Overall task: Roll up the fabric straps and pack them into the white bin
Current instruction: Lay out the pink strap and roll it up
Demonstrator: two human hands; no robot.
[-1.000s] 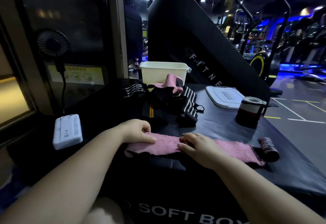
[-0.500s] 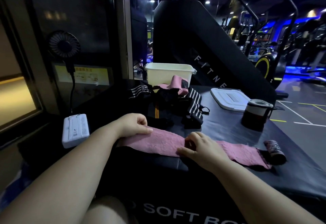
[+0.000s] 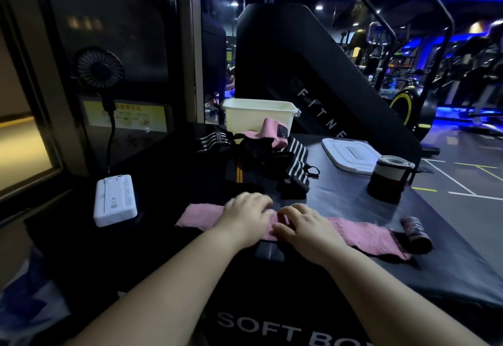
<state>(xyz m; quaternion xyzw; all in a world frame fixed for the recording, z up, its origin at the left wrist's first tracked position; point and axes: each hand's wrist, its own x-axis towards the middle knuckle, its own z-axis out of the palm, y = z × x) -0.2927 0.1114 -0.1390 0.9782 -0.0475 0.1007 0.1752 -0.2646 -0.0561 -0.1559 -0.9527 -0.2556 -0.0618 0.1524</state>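
The right hand [image 3: 304, 226] has its grip closed on one pink strap [image 3: 364, 234], thumb and curled fingers pinching the fabric near its middle. The left hand [image 3: 246, 217] lies on the same strap just beside it. It is blurred, so I cannot tell whether its grip is clamped or loose. The strap lies flat across the black worktop [image 3: 449, 258]. One small dark roll [image 3: 415, 234] sits at its right end. Behind are one larger black-and-white roll [image 3: 392, 179], one white lid [image 3: 351, 155] and a pile of loose straps [image 3: 261, 160]. That pile includes two striped straps and a second pink one. Behind the pile stands one white bin [image 3: 258, 117].
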